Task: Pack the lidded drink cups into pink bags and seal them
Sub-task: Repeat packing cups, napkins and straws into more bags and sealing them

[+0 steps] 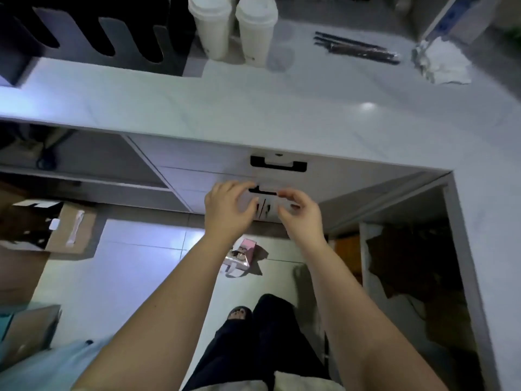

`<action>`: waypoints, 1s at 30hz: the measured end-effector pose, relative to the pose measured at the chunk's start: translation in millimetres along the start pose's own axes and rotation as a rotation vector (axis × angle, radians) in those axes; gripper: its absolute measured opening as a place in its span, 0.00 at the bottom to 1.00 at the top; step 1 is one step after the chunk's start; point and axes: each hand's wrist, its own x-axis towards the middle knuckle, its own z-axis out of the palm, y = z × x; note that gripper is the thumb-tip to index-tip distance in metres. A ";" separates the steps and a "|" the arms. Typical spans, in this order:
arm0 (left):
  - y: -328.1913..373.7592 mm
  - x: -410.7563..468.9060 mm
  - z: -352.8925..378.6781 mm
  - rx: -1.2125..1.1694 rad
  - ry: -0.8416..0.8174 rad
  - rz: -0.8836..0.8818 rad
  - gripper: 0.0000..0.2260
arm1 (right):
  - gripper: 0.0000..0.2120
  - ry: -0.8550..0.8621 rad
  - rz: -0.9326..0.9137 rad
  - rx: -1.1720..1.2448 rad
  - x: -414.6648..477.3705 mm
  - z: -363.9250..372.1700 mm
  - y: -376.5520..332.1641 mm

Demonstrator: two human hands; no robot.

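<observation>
Bagging unstarted, we judge: two white lidded paper cups (255, 35) stand far on the pale stone desk (282, 108), a pink bag (241, 256) lies on the floor, left hand (227, 208) and right hand (300, 214) pinch a blurred pale sheet (266, 207) between curled fingers; next, lift a bag to the cups.

My feed is dim and bluish, with a glare spot on the white counter (310, 114) and a sheen on the floor tiles (135, 249). The left hand (228, 207) and right hand (300, 213) are blurred, the counter's edge bows, and the cupboard (408, 277) at right sinks into shadow.
</observation>
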 end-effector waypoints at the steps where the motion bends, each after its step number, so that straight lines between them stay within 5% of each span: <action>1: -15.0 -10.9 2.6 0.030 -0.016 -0.027 0.14 | 0.12 -0.032 0.030 -0.006 -2.1 11.1 12.1; 18: -265.1 -143.6 136.2 0.220 -0.299 -0.389 0.15 | 0.09 -0.287 0.442 -0.115 -22.4 150.6 293.5; 30: -428.5 -123.5 258.3 0.297 -0.468 -0.417 0.17 | 0.17 -0.419 0.178 -0.484 69.2 237.8 476.1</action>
